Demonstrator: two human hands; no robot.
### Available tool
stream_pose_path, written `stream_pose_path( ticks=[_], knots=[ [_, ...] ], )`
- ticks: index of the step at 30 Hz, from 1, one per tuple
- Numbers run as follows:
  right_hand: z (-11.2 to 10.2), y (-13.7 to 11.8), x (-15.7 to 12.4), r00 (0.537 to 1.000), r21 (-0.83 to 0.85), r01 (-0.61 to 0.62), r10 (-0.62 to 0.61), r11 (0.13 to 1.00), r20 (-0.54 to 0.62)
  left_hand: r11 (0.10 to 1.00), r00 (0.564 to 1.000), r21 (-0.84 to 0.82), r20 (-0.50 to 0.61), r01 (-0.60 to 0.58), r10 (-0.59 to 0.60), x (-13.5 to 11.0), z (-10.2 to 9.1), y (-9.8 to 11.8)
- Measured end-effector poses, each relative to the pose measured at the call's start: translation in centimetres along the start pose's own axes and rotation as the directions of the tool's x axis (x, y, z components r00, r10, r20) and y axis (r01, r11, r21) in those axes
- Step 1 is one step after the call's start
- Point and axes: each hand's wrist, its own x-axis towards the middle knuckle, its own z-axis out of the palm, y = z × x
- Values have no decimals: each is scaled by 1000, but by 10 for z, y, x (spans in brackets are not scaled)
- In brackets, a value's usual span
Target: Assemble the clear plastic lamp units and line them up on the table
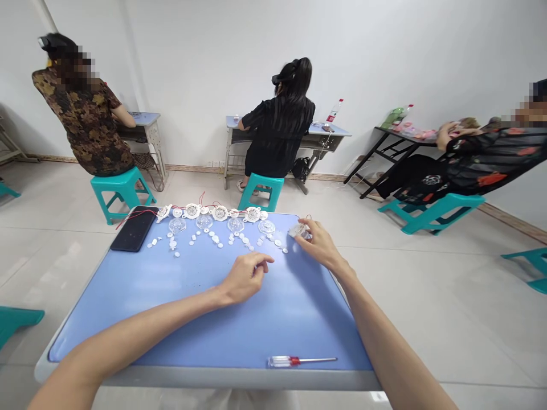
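At the table's far right corner, my right hand (317, 244) is closed around a small clear plastic assembly (298, 230); the fingers partly cover it. My left hand (244, 278) hovers over the middle of the table, loosely bent with the index finger stretched out and nothing visible in it. Along the far edge lies a row of round white plastic housings (220, 213) with red wires. Clear octagonal covers (236, 225) lie in front of them. Nearer still, small white gears (215, 238) are spread in little groups.
A screwdriver (294, 361) with a clear and red handle lies by the near edge of the blue table (179, 324). A black phone (134, 230) rests at the far left corner. Beyond, several people sit on green stools (261, 191) at other desks.
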Motion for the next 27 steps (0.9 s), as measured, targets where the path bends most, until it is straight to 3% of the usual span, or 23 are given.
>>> stream_pose_path(
  ticks=[6, 10, 16, 19, 22, 24, 27],
  knots=[
    [-2, 0, -7, 997, 41, 9, -6, 999, -76, 988, 986, -55, 99, 143, -137, 4, 14, 9],
    [-13, -14, -21, 973, 143, 36, -2, 989, -229, 964, 972, -164, 138, 210, -188, 2, 18, 11],
    [-31, -61, -74, 883, 267, 349, -220, 898, -416, 779, 946, -537, 172, 324, -275, 4, 9, 29],
    [-27, -84, -104, 866, 331, 442, -301, 833, -400, 653, 939, -676, 216, 341, -266, 1, -3, 42],
    [-16, -100, -125, 877, 410, 471, -365, 781, -313, 622, 950, -718, 233, 313, -209, -9, -17, 49],
    [-7, -107, -133, 880, 445, 474, -403, 760, -250, 631, 949, -710, 267, 312, -169, -17, -23, 49],
    [7, -114, -138, 880, 440, 474, -433, 762, -198, 714, 944, -631, 304, 302, -130, -30, -26, 44]
  ],
)
